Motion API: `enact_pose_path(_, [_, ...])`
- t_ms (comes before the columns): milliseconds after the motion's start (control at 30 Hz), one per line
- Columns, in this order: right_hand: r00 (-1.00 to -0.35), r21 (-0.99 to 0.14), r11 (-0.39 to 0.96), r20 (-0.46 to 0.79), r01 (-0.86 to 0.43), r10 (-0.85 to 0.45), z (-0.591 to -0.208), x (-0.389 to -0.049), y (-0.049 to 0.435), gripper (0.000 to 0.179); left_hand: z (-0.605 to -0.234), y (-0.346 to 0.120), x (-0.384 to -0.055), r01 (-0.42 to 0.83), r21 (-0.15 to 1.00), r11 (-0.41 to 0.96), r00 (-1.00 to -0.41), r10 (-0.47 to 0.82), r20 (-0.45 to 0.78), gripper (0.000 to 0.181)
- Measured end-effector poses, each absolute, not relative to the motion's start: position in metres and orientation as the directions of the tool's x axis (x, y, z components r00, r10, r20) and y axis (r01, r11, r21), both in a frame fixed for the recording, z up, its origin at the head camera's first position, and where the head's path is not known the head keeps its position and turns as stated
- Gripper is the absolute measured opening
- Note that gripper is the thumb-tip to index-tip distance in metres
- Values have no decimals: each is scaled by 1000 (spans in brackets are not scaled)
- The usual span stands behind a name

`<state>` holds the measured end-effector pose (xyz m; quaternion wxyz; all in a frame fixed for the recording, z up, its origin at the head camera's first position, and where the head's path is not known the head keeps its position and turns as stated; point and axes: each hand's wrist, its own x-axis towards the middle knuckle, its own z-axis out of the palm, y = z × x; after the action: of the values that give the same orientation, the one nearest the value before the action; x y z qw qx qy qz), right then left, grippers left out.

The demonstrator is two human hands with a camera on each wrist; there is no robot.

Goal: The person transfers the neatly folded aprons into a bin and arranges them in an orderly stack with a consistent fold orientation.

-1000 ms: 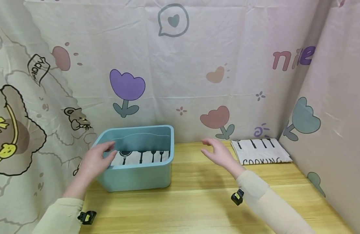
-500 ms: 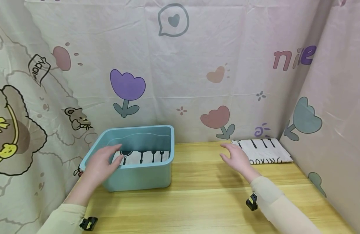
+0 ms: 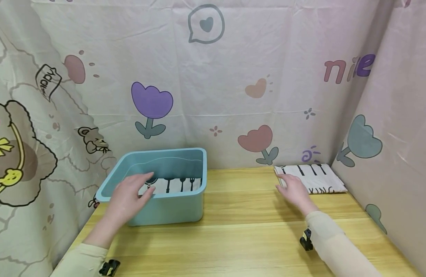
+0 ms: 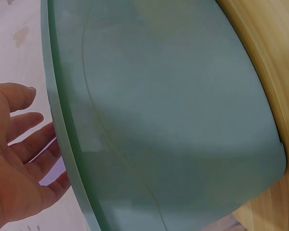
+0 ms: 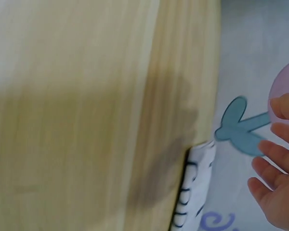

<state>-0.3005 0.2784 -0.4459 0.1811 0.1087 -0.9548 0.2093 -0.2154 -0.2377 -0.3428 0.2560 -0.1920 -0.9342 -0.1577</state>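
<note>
A light blue plastic bin (image 3: pixel 164 209) stands at the left of the table. Inside it lies a white folded cloth (image 3: pixel 175 186) printed with black kitchen utensils. My left hand (image 3: pixel 128 196) hovers over the bin's near left rim, fingers loosely spread and holding nothing; the left wrist view shows the bin's wall (image 4: pixel 183 96) beside the fingers. At the table's back right lies a second folded cloth (image 3: pixel 317 177) with utensils and lettering. My right hand (image 3: pixel 296 192) is over that cloth's left edge, fingers relaxed and apart; in the right wrist view the cloth (image 5: pixel 195 183) is below the hand.
The wooden table (image 3: pixel 233 238) runs in front of both hands. A patterned curtain (image 3: pixel 213 77) hangs close behind the bin and the right cloth, and more curtain closes in both sides.
My right hand has moved right to the second cloth, partly covering its lettering. My left hand has shifted slightly right over the bin's rim. The bin and cloths stay put.
</note>
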Motion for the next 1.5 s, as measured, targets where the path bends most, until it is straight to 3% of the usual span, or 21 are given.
enact_pose_path(367, [-937,-347,916,340,-202,-78,-455,-303,296,45,-341,-222,-212,477,167,863,-773,321,547,46])
enact_pose_path(700, [-964,-327,937,263,-126,-38,-466,-306,310,44,-338,-205,-208,540,133,831,-715,370,593,46])
enact_pose_path(1100, [-984,-295,947,161,-126,-81,-475,-308,315,42,-339,-189,-211,591,112,799,-663,402,632,46])
enact_pose_path(1500, [-987,-259,959,136,-119,-85,-476,-309,317,40,-342,-173,-215,672,106,733,-580,432,690,47])
